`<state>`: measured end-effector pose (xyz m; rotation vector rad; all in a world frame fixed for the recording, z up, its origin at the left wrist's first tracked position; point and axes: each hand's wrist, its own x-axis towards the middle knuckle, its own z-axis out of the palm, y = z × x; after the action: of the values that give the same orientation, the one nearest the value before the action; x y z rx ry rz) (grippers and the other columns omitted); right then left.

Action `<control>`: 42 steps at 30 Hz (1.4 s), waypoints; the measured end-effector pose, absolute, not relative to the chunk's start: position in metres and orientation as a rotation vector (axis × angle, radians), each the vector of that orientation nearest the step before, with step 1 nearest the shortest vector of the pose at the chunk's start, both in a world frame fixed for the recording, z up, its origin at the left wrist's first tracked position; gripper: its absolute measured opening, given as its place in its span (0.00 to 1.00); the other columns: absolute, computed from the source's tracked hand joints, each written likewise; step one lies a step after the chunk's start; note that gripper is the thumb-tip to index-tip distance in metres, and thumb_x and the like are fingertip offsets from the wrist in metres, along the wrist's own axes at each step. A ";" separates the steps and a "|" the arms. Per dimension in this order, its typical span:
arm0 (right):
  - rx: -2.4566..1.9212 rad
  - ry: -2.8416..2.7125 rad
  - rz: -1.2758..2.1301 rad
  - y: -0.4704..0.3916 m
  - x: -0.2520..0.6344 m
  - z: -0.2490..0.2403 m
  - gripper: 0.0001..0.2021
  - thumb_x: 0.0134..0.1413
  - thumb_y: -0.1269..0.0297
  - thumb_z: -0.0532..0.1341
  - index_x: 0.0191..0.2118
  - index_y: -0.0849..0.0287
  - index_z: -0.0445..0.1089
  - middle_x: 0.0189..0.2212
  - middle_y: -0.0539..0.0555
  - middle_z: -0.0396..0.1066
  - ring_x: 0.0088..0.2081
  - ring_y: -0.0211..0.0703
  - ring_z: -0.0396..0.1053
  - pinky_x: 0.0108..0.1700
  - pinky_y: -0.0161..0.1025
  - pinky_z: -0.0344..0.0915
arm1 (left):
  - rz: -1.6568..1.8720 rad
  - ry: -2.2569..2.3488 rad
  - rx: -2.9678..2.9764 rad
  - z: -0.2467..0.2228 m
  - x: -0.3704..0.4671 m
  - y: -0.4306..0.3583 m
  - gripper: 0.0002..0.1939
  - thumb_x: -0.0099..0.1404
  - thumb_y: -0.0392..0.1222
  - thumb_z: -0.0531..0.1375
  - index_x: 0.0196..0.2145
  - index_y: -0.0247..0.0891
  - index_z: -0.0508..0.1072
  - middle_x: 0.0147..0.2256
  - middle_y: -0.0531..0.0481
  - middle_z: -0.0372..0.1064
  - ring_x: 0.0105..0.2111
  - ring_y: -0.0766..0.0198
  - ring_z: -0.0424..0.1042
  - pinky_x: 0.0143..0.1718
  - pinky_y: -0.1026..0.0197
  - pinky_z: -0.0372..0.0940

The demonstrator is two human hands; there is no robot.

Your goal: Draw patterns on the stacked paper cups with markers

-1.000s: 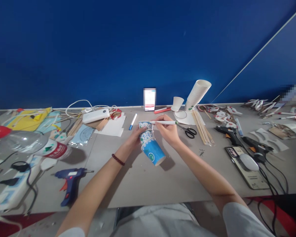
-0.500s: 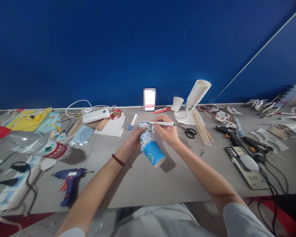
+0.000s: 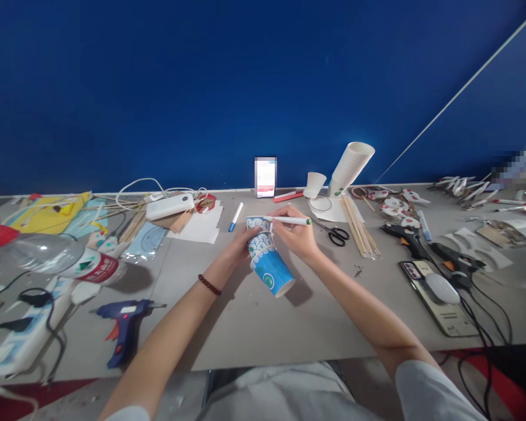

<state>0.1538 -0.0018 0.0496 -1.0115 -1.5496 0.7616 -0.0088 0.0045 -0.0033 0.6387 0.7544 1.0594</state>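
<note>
Two paper cups joined end to end, painted blue with white scale patterns, are in my hands; the lower blue cup [image 3: 270, 271] tilts down to the right. My left hand [image 3: 244, 241] is closed around the upper patterned cup [image 3: 255, 223] from its left side. In my right hand [image 3: 296, 234] a white marker [image 3: 291, 220] with a green end is pinched, its tip at the upper cup's right side. Whether the tip touches the cup I cannot tell. A white marker with a blue cap [image 3: 236, 216] lies behind my left hand.
A lit phone [image 3: 265, 177] leans on the blue wall. Stacked white cups [image 3: 351, 168], scissors [image 3: 337, 235] and wooden sticks [image 3: 360, 228] are at right. At left are a blue glue gun [image 3: 125, 327], a bottle [image 3: 52, 254] and a power strip [image 3: 30, 333].
The marker in my right hand has shifted very slightly left along the cup. Both hands keep their hold, and the cups stay nearly in place.
</note>
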 end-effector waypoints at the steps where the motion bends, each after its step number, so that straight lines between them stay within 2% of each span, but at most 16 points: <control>1: -1.009 -1.550 0.764 -0.002 0.154 0.050 0.03 0.53 0.67 0.61 0.34 0.57 0.72 0.32 0.53 0.77 0.36 0.45 0.75 0.38 0.41 0.70 | 1.061 0.750 0.638 -0.004 -0.009 0.005 0.21 0.53 0.43 0.70 0.42 0.33 0.74 0.34 0.46 0.76 0.31 0.60 0.76 0.35 0.59 0.71; 32: -0.999 -1.515 0.811 -0.001 0.155 0.050 0.04 0.49 0.71 0.60 0.32 0.56 0.70 0.34 0.53 0.77 0.38 0.46 0.75 0.39 0.42 0.71 | 1.033 0.704 0.631 0.002 -0.009 0.003 0.20 0.53 0.43 0.69 0.43 0.32 0.75 0.31 0.45 0.77 0.29 0.59 0.76 0.35 0.59 0.72; 42: -1.015 -1.513 0.797 -0.001 0.155 0.049 0.04 0.49 0.71 0.59 0.32 0.56 0.70 0.33 0.52 0.77 0.36 0.45 0.74 0.38 0.41 0.70 | 1.012 0.714 0.636 -0.002 -0.009 0.004 0.20 0.56 0.43 0.67 0.45 0.31 0.74 0.35 0.40 0.78 0.36 0.53 0.78 0.40 0.55 0.73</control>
<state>0.1554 -0.0015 0.0490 -1.0149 -1.5132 0.7968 -0.0089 0.0036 -0.0016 0.6358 0.7135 1.0123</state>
